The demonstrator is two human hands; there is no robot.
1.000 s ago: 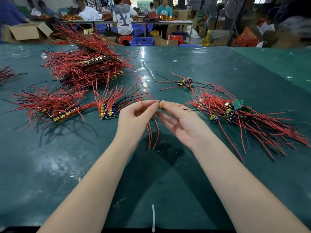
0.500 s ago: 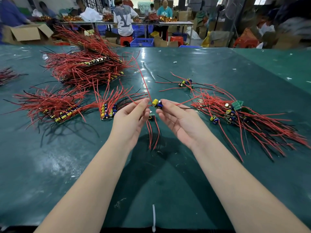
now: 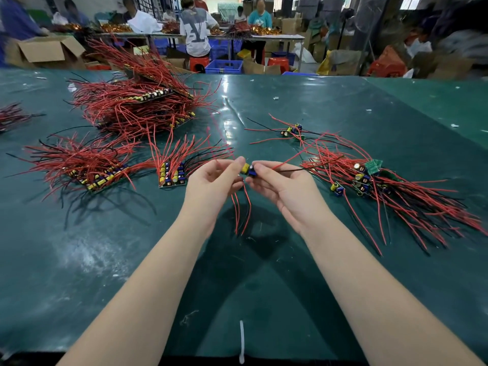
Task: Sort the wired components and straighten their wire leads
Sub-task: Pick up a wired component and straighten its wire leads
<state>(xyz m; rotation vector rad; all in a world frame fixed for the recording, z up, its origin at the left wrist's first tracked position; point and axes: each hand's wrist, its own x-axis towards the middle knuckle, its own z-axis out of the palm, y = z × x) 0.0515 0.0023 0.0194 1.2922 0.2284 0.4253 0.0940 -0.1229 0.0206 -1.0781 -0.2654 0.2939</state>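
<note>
1. Wired component [image 3: 248, 169], a small piece with a yellow part and a blue part, is held above the green counter [image 3: 290, 273] at the middle of the scene, between the two hands.
2. The left hand [image 3: 212, 184] pinches the yellow side of it with thumb and forefinger; the other fingers are curled loosely under the palm.
3. The right hand [image 3: 284, 186] pinches the blue side in the same way, so both grips are closed on the same piece and the fingertips almost meet.
4. Red wire leads [image 3: 241, 210] hang down from the held piece toward the counter, and they bend a little at the lower end. One red lead and one black lead go out to the right past the right hand.
5. On the right lies a loose heap of components [image 3: 383, 186] with red and black leads, spread out toward the near right. A small green board [image 3: 373, 166] sits on its far part.
6. A few single components [image 3: 293, 130] lie far from the hands, a little to the right.
7. Just left of the left hand stands a small aligned group [image 3: 171, 175], its leads pointing far. Further left is a longer row [image 3: 97, 175], and at the far left a big stacked pile [image 3: 140, 101].
8. A white cable tie [image 3: 241, 342] lies at the near edge of the counter.
</note>
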